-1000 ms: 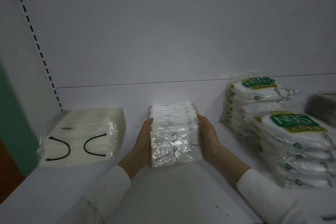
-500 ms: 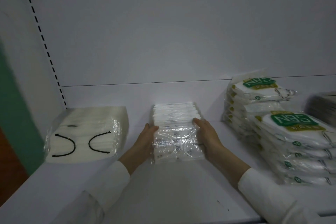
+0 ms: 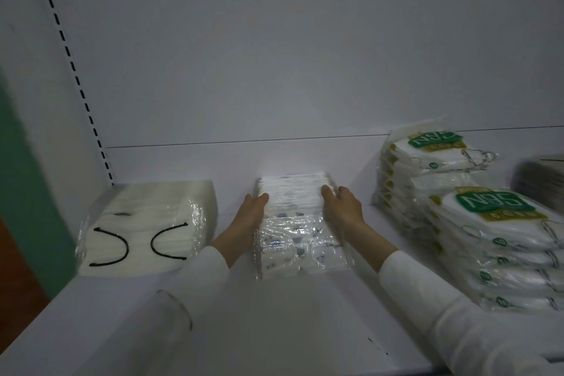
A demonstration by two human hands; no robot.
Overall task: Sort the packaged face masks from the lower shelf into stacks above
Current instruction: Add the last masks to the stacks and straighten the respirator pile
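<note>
Well to the left of the patterned mask stack (image 3: 297, 223), a clear-wrapped pack of white masks with black ear loops (image 3: 146, 232) lies flat on the white shelf (image 3: 274, 320). Your left hand (image 3: 248, 218) presses on the stack's left side, fingers straight and together, tips near its top edge. The stack rests on the shelf between your two hands, a printed pack facing you. Your right hand (image 3: 343, 209) lies against the stack's right side, fingers together and nearly straight, tips at its upper corner. To the right, apart from the stack, stand a rear N95 pile (image 3: 427, 162) and a front N95 pile (image 3: 494, 241), both green-labelled. Farther right of the stack, a dark pile (image 3: 541, 180) is blurred at the edge.
</note>
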